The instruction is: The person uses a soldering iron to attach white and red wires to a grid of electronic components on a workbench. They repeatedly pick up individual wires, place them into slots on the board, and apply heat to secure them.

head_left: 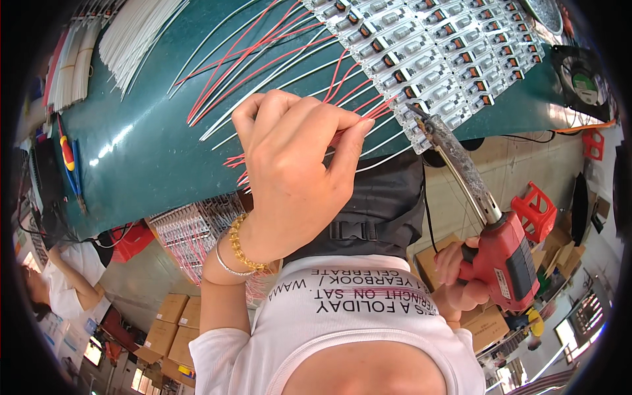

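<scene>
My left hand point(293, 158) pinches a bundle of red wires point(383, 108) between thumb and forefinger. Their loose ends stick out behind the hand, while the other ends reach the lower left edge of a panel of small circuit boards point(421, 64). My right hand point(461, 280) grips the handle of a red and black soldering gun point(510, 263). Its dark tip point(416, 110) is at the panel's near corner; I cannot tell whether it touches. Red and white wires point(263, 69) fan out left from the panel over the green table mat point(138, 171).
A bundle of white wires point(135, 39) lies at the far left, near pliers with blue handles point(74, 168) and a red-yellow handled tool point(66, 151). A fan point(582, 85) stands at the right. Red stools point(534, 209) and cardboard boxes point(164, 326) are on the floor; another person point(79, 276) sits at left.
</scene>
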The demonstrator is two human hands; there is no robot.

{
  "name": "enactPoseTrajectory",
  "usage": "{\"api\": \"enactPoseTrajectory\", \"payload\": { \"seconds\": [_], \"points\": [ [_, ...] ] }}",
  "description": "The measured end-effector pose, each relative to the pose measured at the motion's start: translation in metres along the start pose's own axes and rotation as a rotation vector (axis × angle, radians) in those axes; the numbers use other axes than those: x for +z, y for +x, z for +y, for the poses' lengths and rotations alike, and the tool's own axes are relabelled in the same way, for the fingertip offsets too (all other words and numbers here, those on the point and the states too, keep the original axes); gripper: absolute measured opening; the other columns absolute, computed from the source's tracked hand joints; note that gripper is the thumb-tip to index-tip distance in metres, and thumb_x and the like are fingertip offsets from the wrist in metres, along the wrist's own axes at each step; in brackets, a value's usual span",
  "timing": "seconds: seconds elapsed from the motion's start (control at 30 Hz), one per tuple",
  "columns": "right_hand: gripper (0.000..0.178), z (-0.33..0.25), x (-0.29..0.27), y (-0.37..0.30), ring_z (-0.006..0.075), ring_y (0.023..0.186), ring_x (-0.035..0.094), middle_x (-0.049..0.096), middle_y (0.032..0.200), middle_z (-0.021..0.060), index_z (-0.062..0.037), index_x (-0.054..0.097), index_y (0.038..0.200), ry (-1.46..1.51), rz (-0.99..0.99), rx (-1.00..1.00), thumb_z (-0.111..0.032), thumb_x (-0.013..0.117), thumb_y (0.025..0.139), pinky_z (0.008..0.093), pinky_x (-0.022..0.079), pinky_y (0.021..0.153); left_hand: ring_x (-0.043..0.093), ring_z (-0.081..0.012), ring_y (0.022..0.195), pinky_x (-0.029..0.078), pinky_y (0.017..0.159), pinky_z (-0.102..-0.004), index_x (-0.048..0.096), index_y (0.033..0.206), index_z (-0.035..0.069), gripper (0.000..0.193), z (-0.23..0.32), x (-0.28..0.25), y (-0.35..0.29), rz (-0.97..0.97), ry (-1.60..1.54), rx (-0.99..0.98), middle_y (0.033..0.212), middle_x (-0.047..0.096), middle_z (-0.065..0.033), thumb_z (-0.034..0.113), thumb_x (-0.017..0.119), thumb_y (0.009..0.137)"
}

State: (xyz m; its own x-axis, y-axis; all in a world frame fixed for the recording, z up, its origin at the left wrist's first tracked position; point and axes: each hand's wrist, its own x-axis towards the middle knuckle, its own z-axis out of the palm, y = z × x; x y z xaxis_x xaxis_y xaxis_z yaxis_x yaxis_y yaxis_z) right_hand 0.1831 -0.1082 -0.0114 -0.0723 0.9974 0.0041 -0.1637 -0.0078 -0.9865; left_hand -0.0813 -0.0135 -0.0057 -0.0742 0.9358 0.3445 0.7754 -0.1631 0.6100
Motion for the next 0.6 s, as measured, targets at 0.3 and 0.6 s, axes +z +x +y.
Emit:
{"api": "enactPoseTrajectory", "payload": {
  "seconds": [0.3,0.6],
  "points": [
    [0.090,-0.002,-0.003,-0.002,0.0114,0.040,0.041,0.043,0.049,-0.0019,0.0041,0.046,0.120,0.009,-0.015,-0.009,-0.073,0.057,0.076,0.0262,0.035,0.043,0.054,-0.0187,0.069,0.037,0.078,-0.0340,0.067,0.074,0.007,0.010,-0.001,0.001,0.000,0.027,0.014,0.027,0.068,0.061,-0.0010,0.009,0.077,0.073],
    [0.093,-0.003,-0.003,-0.005,0.0116,0.040,0.041,0.043,0.048,-0.0020,0.0049,0.044,0.123,0.005,-0.013,0.004,-0.074,0.057,0.075,0.0262,0.035,0.043,0.054,-0.0179,0.068,0.036,0.079,-0.0326,0.067,0.072,0.007,0.009,0.011,0.001,-0.007,-0.022,-0.125,-0.032,0.068,0.062,-0.0009,0.004,0.075,0.073]
  ]
}}
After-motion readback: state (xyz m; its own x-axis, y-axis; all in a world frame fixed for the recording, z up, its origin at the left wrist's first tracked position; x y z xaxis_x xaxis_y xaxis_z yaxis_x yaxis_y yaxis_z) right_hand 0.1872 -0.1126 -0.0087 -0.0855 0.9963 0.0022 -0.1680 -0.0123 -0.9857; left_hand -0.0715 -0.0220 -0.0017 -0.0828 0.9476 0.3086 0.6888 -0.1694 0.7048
